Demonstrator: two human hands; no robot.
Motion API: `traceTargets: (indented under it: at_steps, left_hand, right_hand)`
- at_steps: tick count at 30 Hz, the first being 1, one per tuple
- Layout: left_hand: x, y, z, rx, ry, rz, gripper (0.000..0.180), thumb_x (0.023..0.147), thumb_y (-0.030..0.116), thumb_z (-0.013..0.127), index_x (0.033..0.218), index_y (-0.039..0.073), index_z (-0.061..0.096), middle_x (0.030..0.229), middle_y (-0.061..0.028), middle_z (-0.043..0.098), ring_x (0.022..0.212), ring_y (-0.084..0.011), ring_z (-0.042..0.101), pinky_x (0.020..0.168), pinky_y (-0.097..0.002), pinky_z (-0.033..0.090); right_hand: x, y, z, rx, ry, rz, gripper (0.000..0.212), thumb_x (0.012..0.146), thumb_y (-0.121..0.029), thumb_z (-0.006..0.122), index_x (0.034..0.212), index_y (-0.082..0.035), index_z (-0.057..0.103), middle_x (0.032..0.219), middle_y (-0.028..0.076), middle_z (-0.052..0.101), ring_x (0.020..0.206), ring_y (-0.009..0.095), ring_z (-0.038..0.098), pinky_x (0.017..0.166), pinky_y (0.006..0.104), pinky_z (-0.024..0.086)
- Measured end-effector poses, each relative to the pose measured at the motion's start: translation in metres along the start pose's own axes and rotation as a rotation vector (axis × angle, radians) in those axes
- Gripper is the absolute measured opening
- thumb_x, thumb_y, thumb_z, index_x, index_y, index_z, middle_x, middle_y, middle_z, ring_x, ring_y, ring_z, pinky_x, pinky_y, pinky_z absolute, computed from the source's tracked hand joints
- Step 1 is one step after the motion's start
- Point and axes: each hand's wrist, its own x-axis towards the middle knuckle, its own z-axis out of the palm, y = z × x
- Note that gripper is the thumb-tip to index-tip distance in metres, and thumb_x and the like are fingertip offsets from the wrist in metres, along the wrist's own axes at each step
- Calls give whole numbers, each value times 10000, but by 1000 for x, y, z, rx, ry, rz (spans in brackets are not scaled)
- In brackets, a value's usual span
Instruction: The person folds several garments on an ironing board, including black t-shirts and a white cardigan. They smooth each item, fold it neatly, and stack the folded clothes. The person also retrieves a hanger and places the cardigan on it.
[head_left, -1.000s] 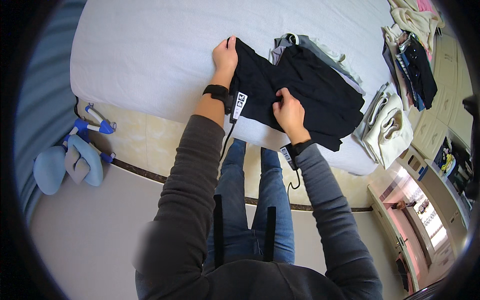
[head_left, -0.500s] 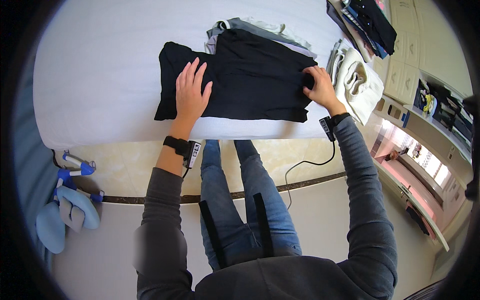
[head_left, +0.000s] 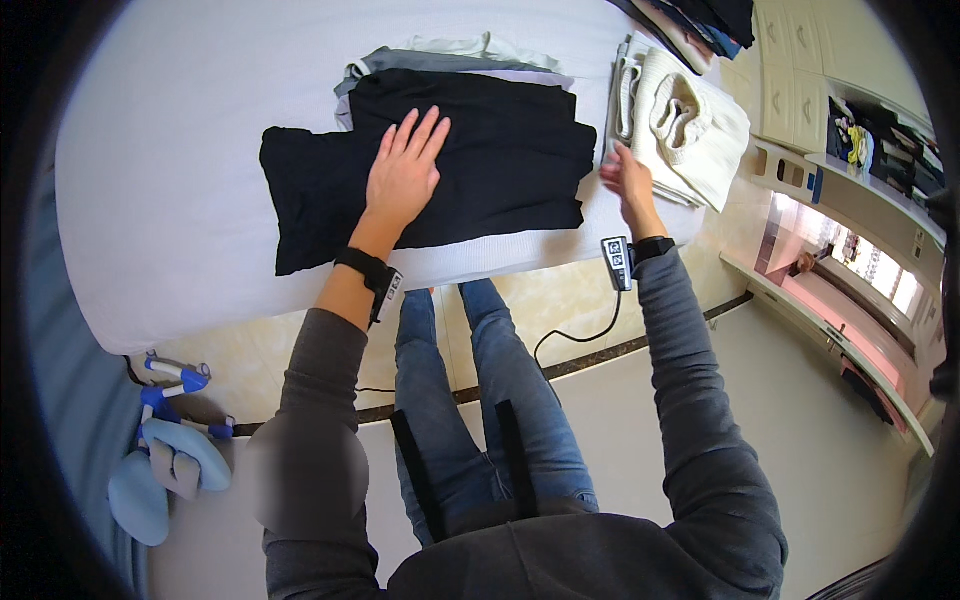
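A black garment (head_left: 490, 170) lies spread on the white-covered bed (head_left: 160, 200), its left end a narrower flap. My left hand (head_left: 403, 180) rests flat on its middle-left part, fingers stretched out. Just past the garment's right edge, my right hand (head_left: 630, 185) hovers with fingers apart and holds nothing visible. Close by that hand is a folded cream knit sweater (head_left: 705, 140) with a rolled collar. Behind the black garment, partly covered by it, lie grey and pale clothes (head_left: 470, 60).
More dark folded clothes (head_left: 700, 25) are stacked at the far right. A blue-and-white folding frame with light blue pads (head_left: 170, 460) stands on the floor at left. Cabinets (head_left: 795, 75) and an open shelf with clothes (head_left: 880, 140) line the right. A cable (head_left: 575, 335) hangs from my right wrist device.
My right hand has let go of the black garment's right edge and moved off it. My left hand has shifted rightward over the cloth. The whole view has turned slightly.
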Motion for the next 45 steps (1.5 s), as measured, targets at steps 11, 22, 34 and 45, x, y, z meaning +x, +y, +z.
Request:
traceTargets:
  at_steps: [11,22,34,45]
  left_hand:
    - [11,4,17,19,76,-23,601,834,-4,460,1408,137,354,1455,-63,344,1315,-265,363,1051,-411,325]
    - [8,-4,23,-95,21,-101,644,817,-73,419,1418,144,337,1462,-102,320,1335,-286,331,1065,-428,302]
    - [-96,38,-21,-357,609,-601,528,663,14,574,1185,43,505,1254,-148,469,1144,-297,458,994,-414,335]
    - [-205,-75,17,-1134,736,-1574,545,821,292,698,1193,-47,489,1047,-97,578,908,-194,546,833,-311,437]
  right_hand:
    - [1,-2,32,84,17,-145,234,788,-211,729,806,-3,624,669,38,584,562,138,556,517,262,451]
    - [12,7,22,433,-105,-99,503,747,58,690,1173,-15,433,905,105,586,642,184,612,600,269,560]
    - [-42,-83,65,-668,-218,-1089,394,796,-192,686,1127,-5,580,1048,146,631,959,233,597,862,329,455]
    - [-134,-116,378,-1009,-903,-848,510,808,-207,679,1240,20,530,856,120,636,667,171,598,584,281,494]
